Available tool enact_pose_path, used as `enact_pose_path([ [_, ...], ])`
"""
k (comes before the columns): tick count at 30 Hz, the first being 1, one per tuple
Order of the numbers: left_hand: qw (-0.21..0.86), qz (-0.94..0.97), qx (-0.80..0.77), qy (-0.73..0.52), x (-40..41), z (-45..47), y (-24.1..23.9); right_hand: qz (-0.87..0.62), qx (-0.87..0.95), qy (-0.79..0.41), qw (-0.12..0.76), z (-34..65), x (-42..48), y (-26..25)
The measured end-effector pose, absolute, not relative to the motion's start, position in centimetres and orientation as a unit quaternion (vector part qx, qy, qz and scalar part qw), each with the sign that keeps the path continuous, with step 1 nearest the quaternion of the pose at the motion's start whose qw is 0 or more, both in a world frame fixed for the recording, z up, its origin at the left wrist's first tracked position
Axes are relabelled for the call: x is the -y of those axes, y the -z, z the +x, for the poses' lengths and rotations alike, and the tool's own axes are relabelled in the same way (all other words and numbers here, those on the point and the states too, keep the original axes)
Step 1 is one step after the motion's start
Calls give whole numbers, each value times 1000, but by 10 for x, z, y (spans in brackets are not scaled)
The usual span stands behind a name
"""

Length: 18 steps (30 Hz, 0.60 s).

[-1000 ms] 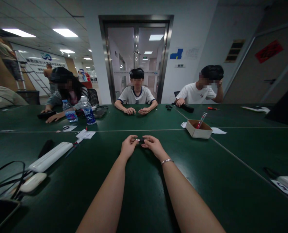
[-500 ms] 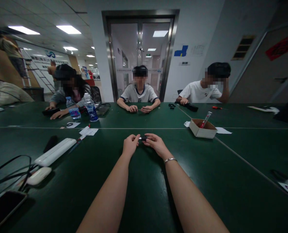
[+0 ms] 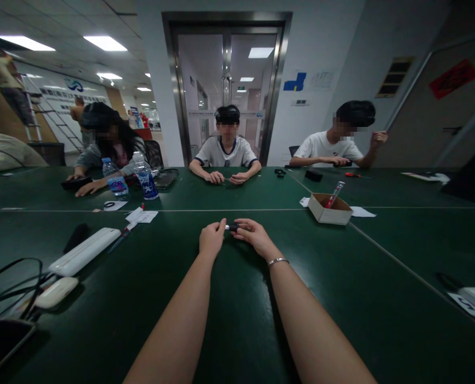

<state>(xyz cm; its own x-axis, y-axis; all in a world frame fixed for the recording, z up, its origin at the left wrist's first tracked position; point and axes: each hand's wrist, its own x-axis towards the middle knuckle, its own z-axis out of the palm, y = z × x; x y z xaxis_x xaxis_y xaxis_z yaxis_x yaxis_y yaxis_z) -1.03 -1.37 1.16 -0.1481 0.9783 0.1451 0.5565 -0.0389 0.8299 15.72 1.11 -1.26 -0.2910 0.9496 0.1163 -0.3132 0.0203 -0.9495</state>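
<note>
My left hand [image 3: 212,239] is closed in a pinch on the silver end of a small black-and-silver object [image 3: 232,228]. From the other side my right hand [image 3: 255,236] grips the black end of it with thumb and fingers. The object lies level between the two hands, just above the green table [image 3: 237,320]. It is too small to tell its kind, and fingers cover part of it. A metal bracelet [image 3: 278,261] circles my right wrist.
Right of my hands stands an open cardboard box [image 3: 330,214] with a red-and-clear tube [image 3: 335,194] in it. On the left lie a white power strip [image 3: 83,252], cables and a phone [image 3: 5,341]. Two bottles [image 3: 145,178] stand farther back. Co-workers sit across the table.
The view has shifted slightly. My hands stay together on the small object, with a bit more of its silver part showing. The co-worker at right has lowered a raised hand from the head.
</note>
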Motion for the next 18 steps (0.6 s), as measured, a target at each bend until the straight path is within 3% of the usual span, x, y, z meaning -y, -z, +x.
enact_pose_path([
  [18,238,588,-678,-373,15,-8,-16,-301,516,-621,507,158,-10,13],
])
